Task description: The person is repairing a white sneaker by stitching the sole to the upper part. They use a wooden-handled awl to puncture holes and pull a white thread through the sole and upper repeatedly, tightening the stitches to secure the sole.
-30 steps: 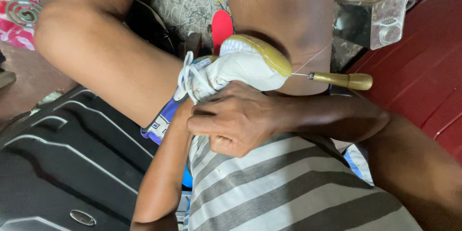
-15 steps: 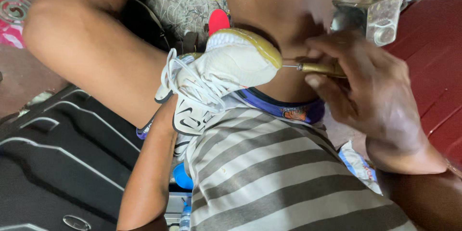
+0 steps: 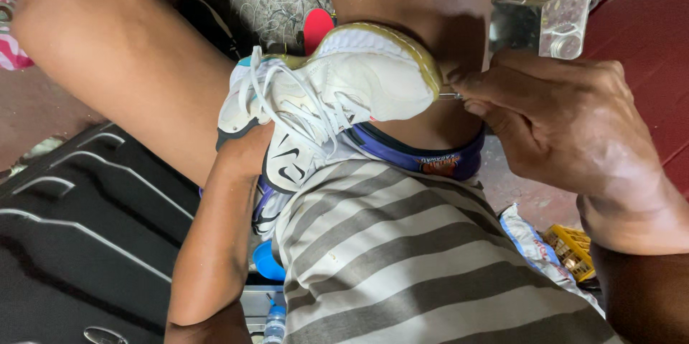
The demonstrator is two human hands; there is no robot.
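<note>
At frame centre the white sneaker (image 3: 344, 93) sits wedged between the knees, left hand (image 3: 247, 154) hidden inside it, right hand (image 3: 567, 125) clenched on an awl (image 3: 448, 96) piercing its yellowed sole edge, stitching apparently unfinished.

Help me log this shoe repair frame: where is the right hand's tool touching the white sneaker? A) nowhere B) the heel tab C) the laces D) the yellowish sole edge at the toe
D: the right hand presses a thin metal tip against the white sneaker at its yellowish sole edge.
</note>
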